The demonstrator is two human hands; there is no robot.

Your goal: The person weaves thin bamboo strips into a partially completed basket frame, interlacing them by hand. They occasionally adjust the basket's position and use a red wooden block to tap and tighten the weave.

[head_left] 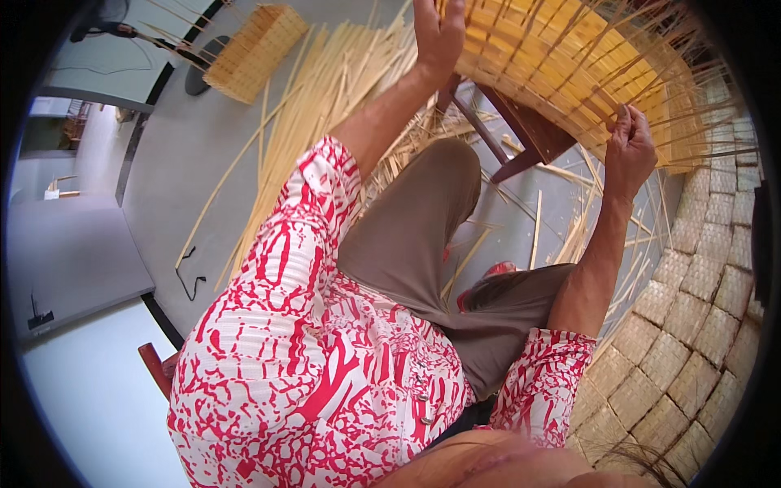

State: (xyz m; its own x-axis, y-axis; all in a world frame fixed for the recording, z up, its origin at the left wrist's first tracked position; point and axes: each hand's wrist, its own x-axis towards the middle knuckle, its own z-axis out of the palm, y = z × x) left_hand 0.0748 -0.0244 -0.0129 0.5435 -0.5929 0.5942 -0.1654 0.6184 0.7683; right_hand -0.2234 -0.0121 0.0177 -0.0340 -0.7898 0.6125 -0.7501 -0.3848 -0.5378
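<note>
Your right hand (631,150) pinches the near edge of the yellow woven strip piece (561,61) between thumb and fingertips, while your left hand (440,41) is at its left end; the frame cuts off that grip's fingers, so whether it is closed cannot be told. The piece is in front of you, above a dark wooden stool (529,134). By the look of it, the close-woven body is largely formed; long loose ends bristling from its far and right sides appear still to be worked in. Beyond, loose strips (333,89) litter the floor, another woven piece (259,53) sits upper left, and woven blocks (691,325) line your right.
</note>
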